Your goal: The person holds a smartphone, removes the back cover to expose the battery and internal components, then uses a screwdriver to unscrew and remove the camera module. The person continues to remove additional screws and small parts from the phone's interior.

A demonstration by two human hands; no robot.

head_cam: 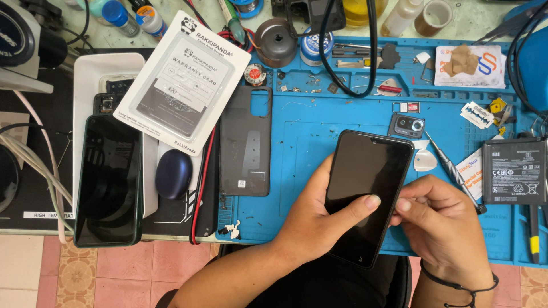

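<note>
Holding: a black phone (365,191) is held by both hands above the near edge of the blue mat (308,131), dark screen up, its top end tilted away and to the right.
Left hand (319,219): cups the phone from below and from its left side; the thumb lies across the glass near the right edge, fingers hidden behind the body.
Left grip: closed around the phone.
Right hand (439,219): sits at the phone's right edge, thumb tip touching the side just beside the left thumb, fingers curled under.
Right grip: closed, pinching the phone's right edge; how much of the back it covers I cannot tell.
Wrist: a dark cord bracelet (462,283) circles the right wrist.
Mat, left part: a grey back cover (245,142) lies flat, inner face up, with a camera opening at its top.
Mat, right part: a small camera module (406,125), a white triangular pick (425,161) and a thin screwdriver (454,168) lie near the phone's top end; a black battery (514,171) lies further right.
Surface, left: a second dark phone (108,179) lies screen up over a white tray (97,74); a dark blue oval case (173,174) rests just beside it.
Packaging: a white card pack (182,82) leans across the tray and the back cover's corner.
Cables: a red wire (202,182) runs down between the oval case and the back cover.
</note>
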